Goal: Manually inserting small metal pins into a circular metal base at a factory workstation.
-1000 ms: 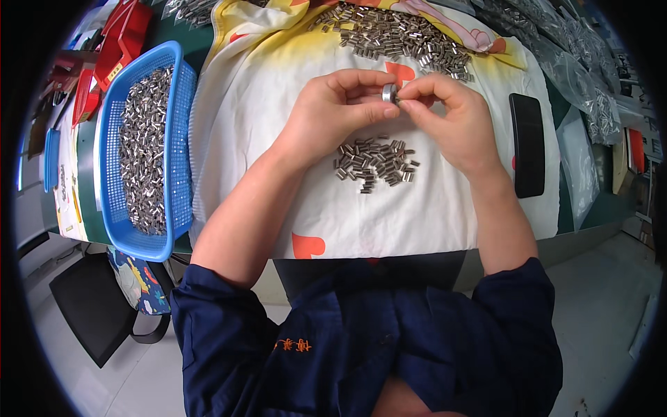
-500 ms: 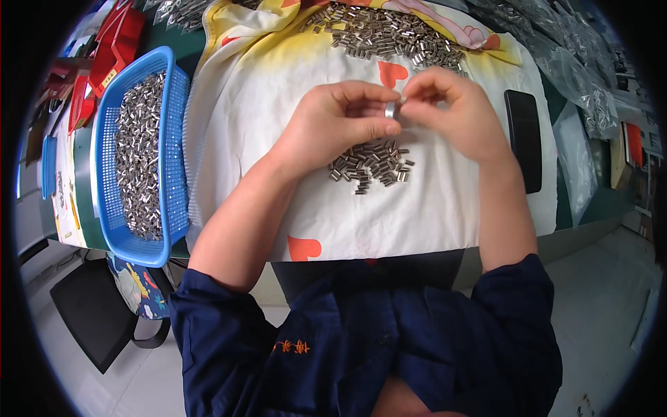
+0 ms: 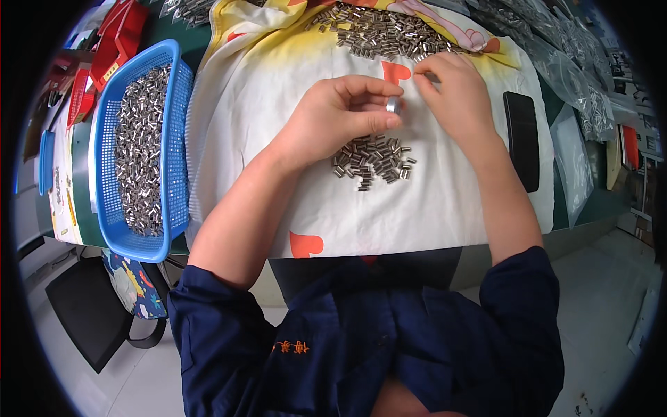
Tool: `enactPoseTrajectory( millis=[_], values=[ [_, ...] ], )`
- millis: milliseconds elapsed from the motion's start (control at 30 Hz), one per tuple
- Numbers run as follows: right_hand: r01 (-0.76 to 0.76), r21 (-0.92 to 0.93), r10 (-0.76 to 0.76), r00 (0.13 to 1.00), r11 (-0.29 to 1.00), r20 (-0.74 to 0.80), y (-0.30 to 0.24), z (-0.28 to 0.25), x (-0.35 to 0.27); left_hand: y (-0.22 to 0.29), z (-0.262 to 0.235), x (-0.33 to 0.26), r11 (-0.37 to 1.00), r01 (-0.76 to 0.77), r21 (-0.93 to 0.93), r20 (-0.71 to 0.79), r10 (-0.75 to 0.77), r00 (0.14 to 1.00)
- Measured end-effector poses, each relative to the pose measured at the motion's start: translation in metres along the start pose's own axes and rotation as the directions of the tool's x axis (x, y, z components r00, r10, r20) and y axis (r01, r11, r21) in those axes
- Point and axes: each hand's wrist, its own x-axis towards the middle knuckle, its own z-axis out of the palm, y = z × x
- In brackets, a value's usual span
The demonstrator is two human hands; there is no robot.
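Observation:
My left hand (image 3: 340, 115) pinches a short silver metal ring (image 3: 393, 105) between thumb and fingertips, above the cloth. To its right, my right hand (image 3: 455, 94) is at the near edge of the far pile of small metal cylinders (image 3: 379, 35). Its thumb and forefinger curl close together; whatever is between the tips is too small or hidden to tell. Below my left hand lies a smaller heap of the same metal cylinders (image 3: 372, 160), on the white cloth (image 3: 417, 215).
A blue plastic basket (image 3: 175, 153) full of small metal cylinders stands at the left, with red bins (image 3: 114, 48) behind it. On the right lie a black phone (image 3: 521, 142) and clear plastic bags (image 3: 573, 76). A black chair (image 3: 87, 313) is at the lower left.
My right hand has moved away from the metal ring, up and to the right toward the far pile. My left hand still holds the ring in nearly the same place.

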Motion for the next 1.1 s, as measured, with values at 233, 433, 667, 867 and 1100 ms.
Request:
enactPoseTrajectory(
  millis=[233, 433, 667, 867, 1100],
  values=[
    [-0.156, 0.678, 0.12, 0.988, 0.719, 0.1, -0.03, -0.009, -0.019, -0.003, -0.003, 0.003, 0.994, -0.08, -0.074, -0.079, 0.074, 0.994],
    [-0.078, 0.633, 0.082, 0.996, 0.77, 0.023, -0.032, -0.007, -0.019, -0.003, -0.002, 0.003, 0.995, -0.091, -0.033, -0.11, 0.087, 0.99],
    [0.165, 0.335, -0.095, 0.972, 0.928, -0.214, -0.039, -0.003, -0.02, -0.002, 0.0, 0.002, 0.995, -0.072, 0.065, -0.182, 0.082, 0.98],
    [0.057, 0.461, -0.007, 0.994, 0.885, -0.11, -0.039, -0.01, -0.021, 0.001, 0.001, 0.0, 0.998, -0.068, 0.019, -0.143, 0.07, 0.987],
    [-0.238, 0.668, 0.09, 0.964, 0.705, 0.249, -0.022, -0.017, -0.017, 0.0, 0.003, -0.002, 1.0, -0.011, -0.007, -0.1, 0.01, 0.995]
  ],
)
